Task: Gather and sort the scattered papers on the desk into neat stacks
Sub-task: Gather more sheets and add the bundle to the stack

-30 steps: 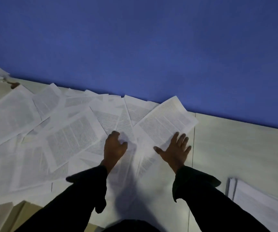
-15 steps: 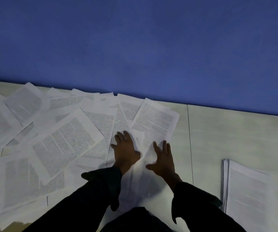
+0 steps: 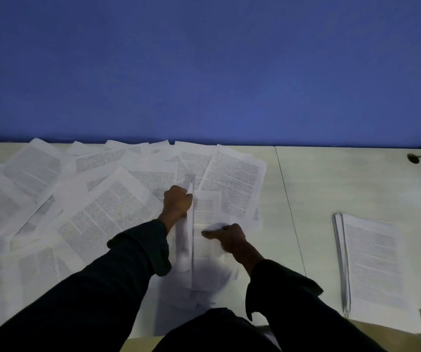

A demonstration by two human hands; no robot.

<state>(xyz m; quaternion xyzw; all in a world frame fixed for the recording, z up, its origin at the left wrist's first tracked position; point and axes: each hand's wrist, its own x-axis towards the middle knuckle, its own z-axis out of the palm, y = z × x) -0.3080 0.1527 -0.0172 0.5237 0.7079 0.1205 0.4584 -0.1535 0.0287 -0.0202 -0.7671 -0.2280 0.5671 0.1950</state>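
While most of the printed sheets lie fanned loosely across the left half of the bench (image 3: 331, 179), the step in hand looks like the gathering of a small batch from the near edge of that spread. The left hand (image 3: 177, 203) is curled into a closed grip around the long edge of a raised sheet (image 3: 205, 224), which stands tilted up off the pile beside it. The right hand (image 3: 231, 237) pinches the lower right part of the same sheet, thumb stretched across the printed face toward the left hand. Motion blur softens the paper below the hands, so I cannot tell whether one sheet or several are being lifted together.

Scattered papers (image 3: 102, 212) overlap one another at all angles, reaching back to the blue wall (image 3: 204, 72). Well apart on the right, past the seam in the bench, sits a finished stack (image 3: 371, 270) with its edges fairly square, resting near the front edge.

Judging from this, the task is early: only one stack exists and the bulk of the sheets is untouched. Next, the lifted batch probably needs squaring between both hands, then carrying right across the seam to the stack, or starting a second pile. Thin paper bends and slips easily, so a firm hold on both edges would help keep loose sheets from sliding back.
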